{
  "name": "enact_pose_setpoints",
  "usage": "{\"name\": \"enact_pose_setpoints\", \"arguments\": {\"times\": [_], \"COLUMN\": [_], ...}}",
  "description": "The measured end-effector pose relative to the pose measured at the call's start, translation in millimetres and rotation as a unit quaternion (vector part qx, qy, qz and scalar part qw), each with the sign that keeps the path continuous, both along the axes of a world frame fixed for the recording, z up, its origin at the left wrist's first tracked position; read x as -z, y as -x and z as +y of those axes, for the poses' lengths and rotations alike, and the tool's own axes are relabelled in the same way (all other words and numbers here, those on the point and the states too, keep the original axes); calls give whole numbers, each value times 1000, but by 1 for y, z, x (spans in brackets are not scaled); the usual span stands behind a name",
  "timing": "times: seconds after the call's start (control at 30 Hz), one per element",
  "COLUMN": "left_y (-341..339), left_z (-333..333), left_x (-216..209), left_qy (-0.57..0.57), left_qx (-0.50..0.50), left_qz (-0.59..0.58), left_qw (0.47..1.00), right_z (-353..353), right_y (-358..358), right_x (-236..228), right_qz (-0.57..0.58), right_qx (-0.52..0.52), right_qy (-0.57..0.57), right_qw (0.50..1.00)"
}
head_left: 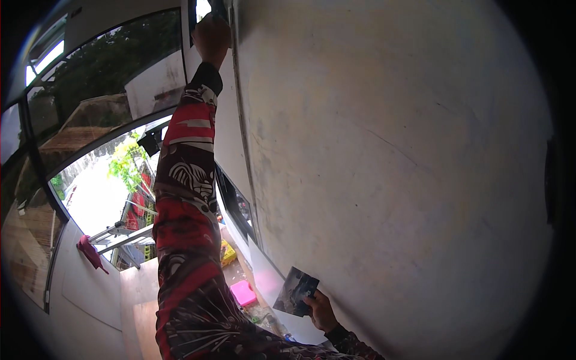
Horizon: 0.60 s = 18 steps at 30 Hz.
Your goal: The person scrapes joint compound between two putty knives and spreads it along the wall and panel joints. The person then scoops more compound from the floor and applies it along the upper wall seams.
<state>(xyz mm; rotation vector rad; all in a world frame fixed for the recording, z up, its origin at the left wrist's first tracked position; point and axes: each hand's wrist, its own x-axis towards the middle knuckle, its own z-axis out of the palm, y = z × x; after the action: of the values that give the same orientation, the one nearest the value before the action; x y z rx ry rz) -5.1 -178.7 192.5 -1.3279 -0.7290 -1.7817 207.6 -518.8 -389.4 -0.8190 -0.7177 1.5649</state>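
Observation:
My left arm, in a red, black and white patterned sleeve, reaches up to the top of the view. There my left hand (pixel 212 37) is closed beside the upper window frame, where the wall's edge meets it. What its fingers hold, if anything, is hidden. Low down by the wall, my right hand (pixel 322 310) pinches a dark, thin, square-cornered sheet (pixel 295 292) by its right edge, thumb on top. Its surface has a mottled grey sheen; I cannot tell its exact kind. A pale, stained wall (pixel 384 150) fills the right side.
Dark-framed glass panes (pixel 108 78) curve along the left. Below them, an opening shows a metal ladder (pixel 129 237) and green leaves (pixel 127 157). A maroon cloth (pixel 90 252) hangs near the ladder. Lower down lie a pink box (pixel 243 293) and a yellow item (pixel 227 253).

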Motion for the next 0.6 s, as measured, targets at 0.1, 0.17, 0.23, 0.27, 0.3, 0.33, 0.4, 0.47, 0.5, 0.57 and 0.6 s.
{"name": "enact_pose_setpoints", "arguments": {"times": [0.1, 0.17, 0.23, 0.27, 0.3, 0.33, 0.4, 0.47, 0.5, 0.57, 0.6], "left_y": [22, 56, 79, 55, 4, -21, -10, -11, -21, -26, -22], "left_z": [26, 31, 25, 28, 36, 27, 14, 2, -3, -9, -10], "left_x": [-18, -50, -70, -63, -43, -36, -44, -48, -49, -49, -49], "left_qy": [0, -31, 1, 5, 84, 156, 136, 123, 150, 177, 171], "left_qx": [-26, -121, -169, -154, -70, -6, -25, -36, -35, -38, -49], "left_qz": [-11, 27, 123, 124, 32, -57, -52, -46, -31, -16, -8], "left_qw": [1000, 992, 978, 980, 994, 986, 989, 991, 988, 983, 984], "right_z": [-1, -3, -7, -5, 1, 1, 0, -1, 0, 0, 0], "right_y": [9, 15, 19, 16, 8, 4, 10, 12, 10, 11, 12], "right_x": [-2, 4, 7, 5, 5, 6, 8, 11, 11, 7, 4], "right_qz": [-8, 1, 8, 3, -5, -5, 6, 7, 4, 12, 18], "right_qx": [-1, -27, -45, -24, 16, 32, 14, 0, -4, -8, -13], "right_qy": [6, 4, 6, 8, 19, 22, -2, -10, -14, -8, -3], "right_qw": [1000, 1000, 999, 1000, 1000, 999, 1000, 1000, 1000, 1000, 1000]}}
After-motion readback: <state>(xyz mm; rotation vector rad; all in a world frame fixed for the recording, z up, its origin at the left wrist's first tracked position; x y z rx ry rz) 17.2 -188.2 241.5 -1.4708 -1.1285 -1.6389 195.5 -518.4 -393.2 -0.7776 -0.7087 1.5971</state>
